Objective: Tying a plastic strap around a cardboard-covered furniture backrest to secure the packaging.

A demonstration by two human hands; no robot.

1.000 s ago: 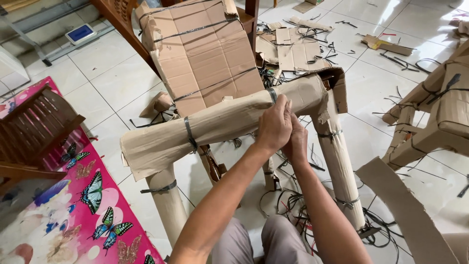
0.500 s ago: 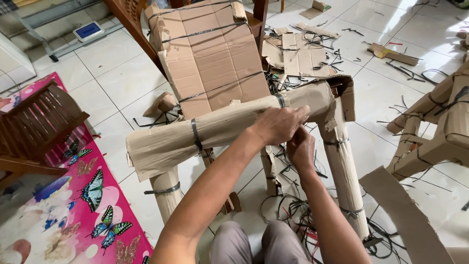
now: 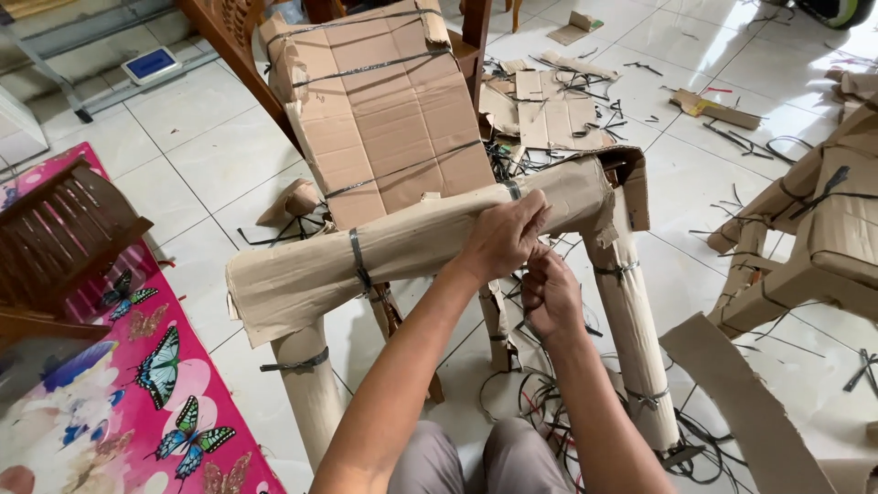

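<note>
A wooden chair stands in front of me, wrapped in brown cardboard and bound with black plastic straps. My left hand lies over the top of the cardboard-wrapped front rail and grips it, just beside a black strap that runs round the rail. My right hand is just under the rail, fingers pinched together on the thin strap where it passes beneath. The wrapped front legs stand on either side of my knees.
Cut straps and cardboard scraps litter the white tiled floor. Another wrapped piece of furniture stands at the right, with a loose cardboard strip in front of it. A pink butterfly mat and a bare wooden chair are at the left.
My right hand has dropped from the top of the rail to its underside. My left hand has stayed on top and shifted slightly.
</note>
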